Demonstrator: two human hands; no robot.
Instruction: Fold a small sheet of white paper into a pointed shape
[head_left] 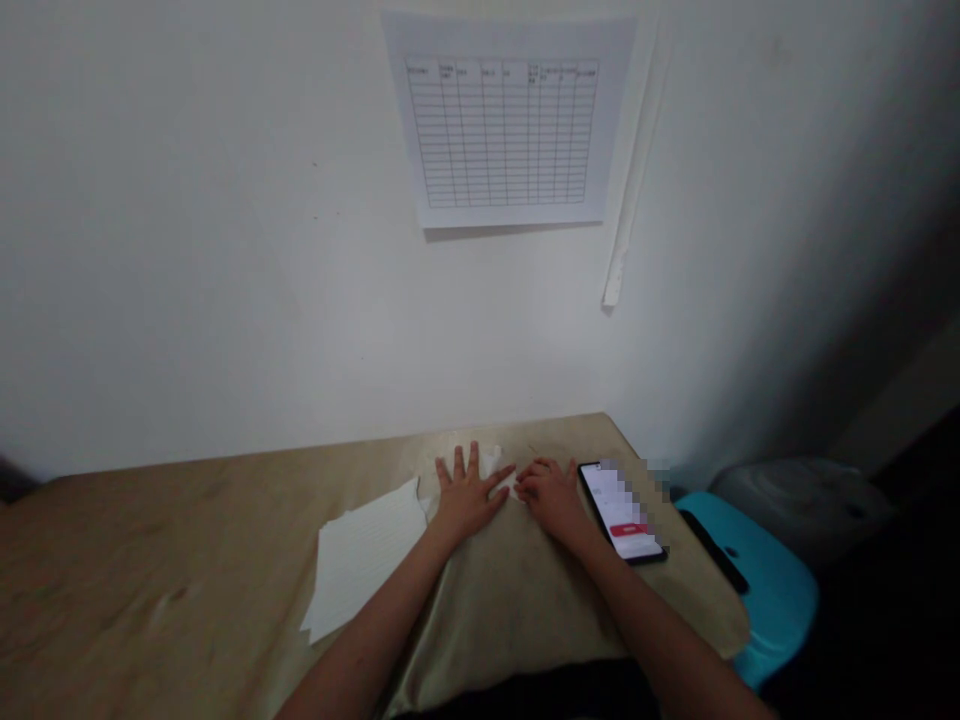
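My left hand (466, 500) lies flat with its fingers spread, pressing on a small piece of white paper (490, 460) near the table's back edge. Part of that paper is hidden under the hand. At the paper's right side, my right hand (553, 500) has its fingers bent and drawn together on the edge; the exact grip is too small to make out clearly. A stack of lined white paper sheets (367, 560) rests on the table to the left of my left forearm, with an uneven edge facing it.
A phone (622, 515) with a lit screen lies right of my right hand. The table bears a wrinkled tan cloth (187, 560). A printed grid sheet (510, 130) and a paper strip (630, 190) hang on the wall. A turquoise lidded bin (772, 580) stands beyond the right edge.
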